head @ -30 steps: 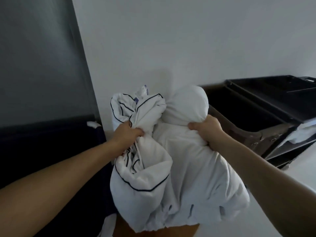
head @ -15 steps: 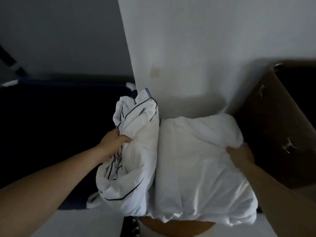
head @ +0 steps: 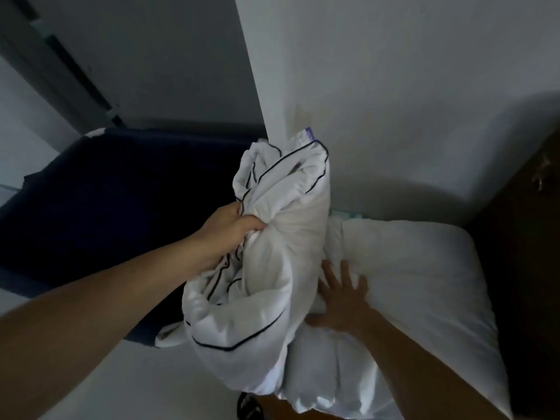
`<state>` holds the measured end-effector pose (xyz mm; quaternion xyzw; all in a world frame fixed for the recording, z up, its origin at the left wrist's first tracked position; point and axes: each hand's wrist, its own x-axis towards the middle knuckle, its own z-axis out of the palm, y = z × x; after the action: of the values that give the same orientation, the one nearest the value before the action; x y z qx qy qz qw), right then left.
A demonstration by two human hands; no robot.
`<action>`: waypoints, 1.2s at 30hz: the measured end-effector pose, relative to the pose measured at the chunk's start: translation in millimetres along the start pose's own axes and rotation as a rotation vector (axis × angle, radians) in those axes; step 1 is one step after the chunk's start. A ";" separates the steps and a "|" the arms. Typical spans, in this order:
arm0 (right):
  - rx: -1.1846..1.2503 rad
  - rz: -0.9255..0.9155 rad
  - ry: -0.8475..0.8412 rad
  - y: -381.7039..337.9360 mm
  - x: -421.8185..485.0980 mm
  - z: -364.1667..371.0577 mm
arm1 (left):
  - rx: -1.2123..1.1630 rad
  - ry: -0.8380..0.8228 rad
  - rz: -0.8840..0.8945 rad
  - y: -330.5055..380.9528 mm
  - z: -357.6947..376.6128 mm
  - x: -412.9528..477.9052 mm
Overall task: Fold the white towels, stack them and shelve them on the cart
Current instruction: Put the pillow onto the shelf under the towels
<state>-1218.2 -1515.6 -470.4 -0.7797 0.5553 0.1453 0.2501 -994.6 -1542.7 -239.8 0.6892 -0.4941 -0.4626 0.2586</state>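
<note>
Head view
Left hand: fingers curled tight, gripping a bunched white cloth with thin dark piping by a gathered fistful. The cloth hangs crumpled below the fist and rises above it.
Right hand: flat, fingers spread, pressing on a plump white fabric bundle that lies under and beyond the palm, touching the piped cloth.
Dark brown unit: well to the right of the right hand. It is possibly the cart, but I cannot tell.
Step, as I judge: parting the two pieces, with no fold begun.
Doing it well: hold the palm down so the bundle does not drag along. Lift the piped cloth clear, then find its corners before any fold.
</note>
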 end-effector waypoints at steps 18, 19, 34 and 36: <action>1.411 0.228 0.674 79.2 -161.6 -107.2 | 0.334 -0.364 0.254 39.6 168.9 -1.6; 1.372 0.187 0.695 79.3 -174.4 -111.9 | 0.353 -0.381 0.275 37.7 185.3 -2.8; 0.069 0.220 0.287 88.4 -136.7 -124.6 | 0.715 -0.752 0.761 -59.6 323.2 -50.6; -0.022 0.264 0.242 100.7 -123.7 -113.8 | 0.734 -0.794 0.831 -63.4 319.1 -53.0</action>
<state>-1360.7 -1506.2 -336.3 -0.7146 0.6772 0.0878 0.1518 -1256.0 -1437.8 -411.0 0.2632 -0.9001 -0.3453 -0.0366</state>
